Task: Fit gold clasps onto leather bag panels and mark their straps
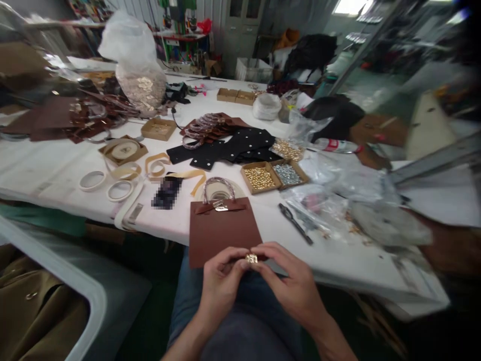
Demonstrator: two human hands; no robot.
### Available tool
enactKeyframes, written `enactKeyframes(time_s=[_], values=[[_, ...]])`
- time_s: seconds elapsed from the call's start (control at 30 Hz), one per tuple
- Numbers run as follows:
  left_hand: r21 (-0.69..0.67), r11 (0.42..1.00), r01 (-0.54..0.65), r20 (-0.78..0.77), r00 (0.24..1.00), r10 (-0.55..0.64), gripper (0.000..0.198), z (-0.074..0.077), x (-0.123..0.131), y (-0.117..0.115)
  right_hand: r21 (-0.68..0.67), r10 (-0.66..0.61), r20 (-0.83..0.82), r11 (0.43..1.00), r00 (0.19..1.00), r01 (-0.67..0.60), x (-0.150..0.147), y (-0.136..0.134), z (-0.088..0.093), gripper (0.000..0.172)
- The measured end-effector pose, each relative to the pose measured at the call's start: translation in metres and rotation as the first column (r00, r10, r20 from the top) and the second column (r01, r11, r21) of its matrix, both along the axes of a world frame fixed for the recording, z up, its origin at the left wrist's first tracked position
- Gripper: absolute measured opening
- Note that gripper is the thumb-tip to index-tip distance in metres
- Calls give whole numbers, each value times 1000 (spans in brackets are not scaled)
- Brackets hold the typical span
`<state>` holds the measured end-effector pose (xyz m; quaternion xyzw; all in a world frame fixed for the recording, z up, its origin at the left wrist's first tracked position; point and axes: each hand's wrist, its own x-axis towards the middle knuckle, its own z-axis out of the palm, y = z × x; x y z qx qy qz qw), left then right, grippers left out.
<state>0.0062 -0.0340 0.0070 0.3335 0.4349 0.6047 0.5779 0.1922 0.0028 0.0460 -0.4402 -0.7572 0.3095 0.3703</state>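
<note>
Between the fingertips of my left hand (223,281) and my right hand (291,281) is a small gold metal fitting (251,258). Both hands pinch it, one from each side, just above my lap. Its exact kind is too small to make out. Behind my fingers a brown handbag panel (223,228) lies at the table's front edge, its lower part hanging over. A patterned handle (219,184) and a metal clasp (221,205) sit at its top. My fingers hide its lower right corner.
Small boxes of gold rivets (259,178) and silver rivets (288,173) stand behind the panel. Black strips (240,145), tape rolls (119,190), a pixelated dark object (167,192) and a black tool (295,223) lie around. A bin (99,301) stands at left.
</note>
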Motion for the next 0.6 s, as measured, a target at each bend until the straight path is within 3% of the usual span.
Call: enactKeyframes(time_s=[0.2,0.43,0.6], values=[[31,999,44,-83,996,-41,15,-4,-2,-1,-53,70,-78,996,994,-75,1,2,7,8],[31,999,33,-108,994,-29,14,-8,2,-5,-150,62,-108,986,992,-78,2,3,2,8],[36,999,22,-124,992,-17,17,-10,3,-5,-97,71,-91,992,993,-80,1,3,-2,7]])
